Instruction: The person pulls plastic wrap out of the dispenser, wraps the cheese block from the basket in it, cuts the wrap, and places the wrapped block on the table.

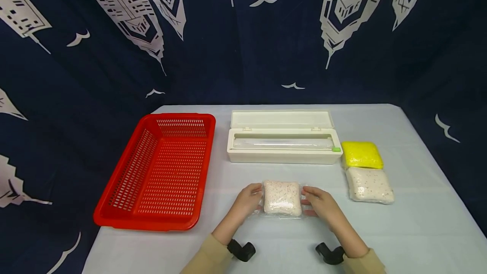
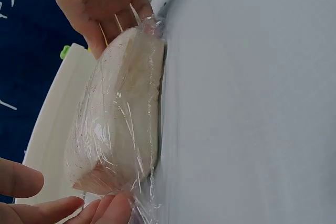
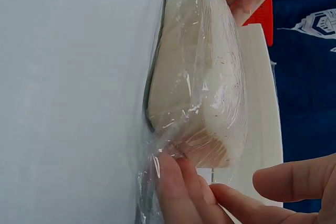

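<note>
A cream-white, speckled, pillow-shaped block [image 1: 282, 198] lies on the white table, wrapped in clear plastic film. My left hand [image 1: 248, 200] is at its left end and my right hand [image 1: 323, 207] at its right end. In the left wrist view, the left fingers [image 2: 107, 209] touch the loose film [image 2: 149, 198] at the block's end, with the thumb held apart. The right wrist view shows the same on the other side: right fingers [image 3: 181, 184] extend against the gathered film [image 3: 149, 182], and the thumb stands away from them.
A red perforated basket [image 1: 207, 160] stands on the left. Behind the block is a white cling film dispenser [image 1: 281, 157], lid up, a roll [image 1: 281, 143] inside and a green slider [image 1: 336, 149]. A yellow wrapped block [image 1: 362, 154] and a speckled white one [image 1: 370, 185] lie on the right.
</note>
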Action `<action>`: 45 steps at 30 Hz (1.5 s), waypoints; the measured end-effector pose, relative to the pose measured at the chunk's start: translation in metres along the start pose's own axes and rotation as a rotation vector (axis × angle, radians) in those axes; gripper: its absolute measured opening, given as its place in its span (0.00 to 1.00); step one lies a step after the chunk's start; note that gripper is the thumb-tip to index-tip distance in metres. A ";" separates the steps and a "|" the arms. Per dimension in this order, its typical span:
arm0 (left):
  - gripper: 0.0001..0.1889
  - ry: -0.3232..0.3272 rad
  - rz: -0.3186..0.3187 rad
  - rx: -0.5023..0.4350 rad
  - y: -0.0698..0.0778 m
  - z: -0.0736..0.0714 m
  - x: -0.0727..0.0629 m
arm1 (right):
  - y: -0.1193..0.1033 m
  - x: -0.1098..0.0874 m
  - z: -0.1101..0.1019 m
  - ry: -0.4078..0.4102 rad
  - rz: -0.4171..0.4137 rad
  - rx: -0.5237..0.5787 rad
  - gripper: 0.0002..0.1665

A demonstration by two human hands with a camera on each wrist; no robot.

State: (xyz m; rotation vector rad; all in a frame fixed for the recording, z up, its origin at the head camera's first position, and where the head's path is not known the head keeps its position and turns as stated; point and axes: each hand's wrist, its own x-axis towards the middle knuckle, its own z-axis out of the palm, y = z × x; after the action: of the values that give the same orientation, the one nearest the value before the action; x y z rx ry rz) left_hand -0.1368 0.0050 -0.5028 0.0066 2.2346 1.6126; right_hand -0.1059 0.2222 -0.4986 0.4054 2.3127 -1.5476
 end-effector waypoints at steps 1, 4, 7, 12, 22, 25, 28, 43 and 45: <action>0.21 -0.003 -0.002 -0.010 0.001 0.000 0.000 | -0.001 0.001 0.000 -0.003 0.005 0.007 0.27; 0.22 -0.018 -0.004 -0.036 0.002 0.002 0.002 | -0.003 0.002 0.002 -0.015 0.013 0.029 0.27; 0.22 -0.025 -0.008 -0.049 0.002 0.004 0.003 | -0.006 0.003 0.004 -0.029 0.017 0.032 0.27; 0.21 -0.012 0.000 -0.051 0.004 0.001 0.001 | -0.013 -0.001 0.004 -0.039 -0.013 0.037 0.27; 0.13 0.148 0.212 -0.241 0.031 -0.013 -0.009 | -0.037 -0.013 -0.008 0.205 -0.065 0.186 0.25; 0.12 0.223 0.202 -0.328 0.034 -0.010 -0.012 | -0.038 -0.013 -0.004 0.283 -0.072 0.290 0.27; 0.13 0.288 0.182 -0.389 0.032 -0.006 -0.013 | -0.034 -0.014 0.002 0.304 -0.064 0.355 0.34; 0.27 0.345 -0.019 -0.295 -0.003 0.001 -0.011 | -0.002 -0.016 0.015 0.279 0.027 0.360 0.47; 0.28 0.312 -0.030 -0.301 -0.009 0.000 -0.010 | 0.003 -0.016 0.013 0.247 0.024 0.385 0.48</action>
State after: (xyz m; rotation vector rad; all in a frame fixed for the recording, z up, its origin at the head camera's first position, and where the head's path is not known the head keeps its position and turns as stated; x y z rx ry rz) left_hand -0.1252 -0.0003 -0.5075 -0.3815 2.1652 2.0344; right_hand -0.0892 0.2101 -0.4993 0.7530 2.1597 -2.0361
